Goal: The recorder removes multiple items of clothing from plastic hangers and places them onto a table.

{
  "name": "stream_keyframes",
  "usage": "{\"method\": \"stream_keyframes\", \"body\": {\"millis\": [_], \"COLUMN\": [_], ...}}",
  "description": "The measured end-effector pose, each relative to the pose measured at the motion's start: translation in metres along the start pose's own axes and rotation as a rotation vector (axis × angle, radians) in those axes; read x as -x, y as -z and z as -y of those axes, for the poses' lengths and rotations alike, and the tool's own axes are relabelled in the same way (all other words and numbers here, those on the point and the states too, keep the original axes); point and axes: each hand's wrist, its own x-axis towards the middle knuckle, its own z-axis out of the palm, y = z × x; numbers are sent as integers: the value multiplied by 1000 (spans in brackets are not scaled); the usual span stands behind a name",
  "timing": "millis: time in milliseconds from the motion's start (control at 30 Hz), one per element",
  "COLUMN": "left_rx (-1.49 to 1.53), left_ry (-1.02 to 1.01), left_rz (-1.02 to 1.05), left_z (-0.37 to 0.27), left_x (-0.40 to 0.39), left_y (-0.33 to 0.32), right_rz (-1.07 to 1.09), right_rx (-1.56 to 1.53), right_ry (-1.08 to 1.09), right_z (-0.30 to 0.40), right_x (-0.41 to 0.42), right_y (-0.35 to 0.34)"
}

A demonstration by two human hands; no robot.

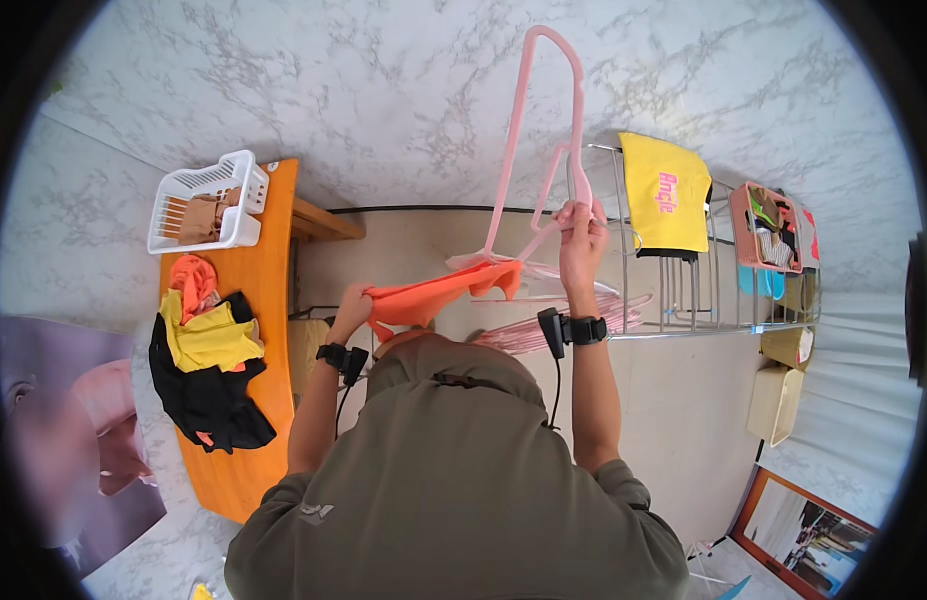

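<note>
My right hand (583, 236) is closed around a pink plastic clothes hanger (514, 142) near its hook, holding it up on its side. An orange garment (433, 295) stretches from my left hand (353, 307), which grips one end, to the lower end of the hanger. Whether the cloth is looped on the hanger there or only touches it, I cannot tell. Below my right hand, several pink hangers (523, 330) lie bunched beside the metal rack (621, 300). Each wrist wears a black strap with a small device and a cable.
On the wooden table (231, 480) at left are a white plastic basket (246, 225) with brown cloth and a heap of yellow, black and orange clothes (208, 352). A yellow garment (662, 202) and a pink basket of clothes (793, 259) are on the rack. A cream bin (775, 405) stands right.
</note>
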Motion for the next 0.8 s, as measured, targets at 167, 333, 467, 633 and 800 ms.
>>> {"method": "stream_keyframes", "body": {"millis": [167,333,467,633,800], "left_rx": [16,-165,-105,337,563], "left_ry": [35,120,118,262,186], "left_rz": [-147,-182,-290,-456,-581], "left_z": [-31,-27,-23,-60,-109], "left_x": [14,49,87,123,139], "left_y": [9,12,10,19,57], "right_rz": [-56,-159,-167,204,399], "right_rx": [-93,-200,-178,401,383], "right_ry": [-21,-16,39,-175,-268], "right_z": [3,-7,-11,-39,-81], "right_x": [15,19,16,45,112], "right_y": [9,15,20,15,-27]}}
